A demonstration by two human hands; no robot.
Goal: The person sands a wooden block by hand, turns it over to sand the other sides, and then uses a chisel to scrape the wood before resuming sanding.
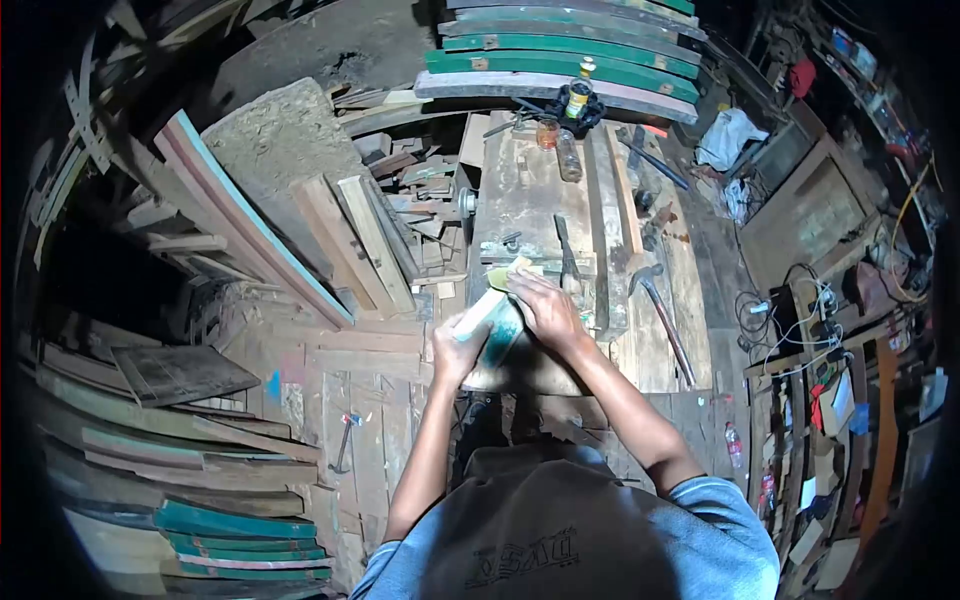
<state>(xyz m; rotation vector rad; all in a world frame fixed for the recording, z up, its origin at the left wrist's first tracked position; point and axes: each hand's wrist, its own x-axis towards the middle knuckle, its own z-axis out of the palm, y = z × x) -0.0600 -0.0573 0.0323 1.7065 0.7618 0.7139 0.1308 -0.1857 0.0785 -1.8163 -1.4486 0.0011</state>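
Note:
A short pale wooden strip (481, 314) is held at a slant over the near end of the workbench (520, 205). My left hand (458, 353) is closed around its near end. My right hand (545, 310) is at its far end, fingers closed over a yellowish sheet (498, 279) that looks like sandpaper and presses against the wood. Part of the sheet is hidden under the fingers. A dark green patch (502, 342) shows on the bench beside the strip. Just beyond my right hand lies a chisel-like tool (565, 250).
A claw hammer (664, 322) lies on the bench's right side. A jar (547, 134) and a bottle (569, 158) are at the far end. Stacked green boards (570, 62) rise behind. Planks (345, 240) lean left; another hammer (346, 443) is on the floor; cables (800, 310) hang right.

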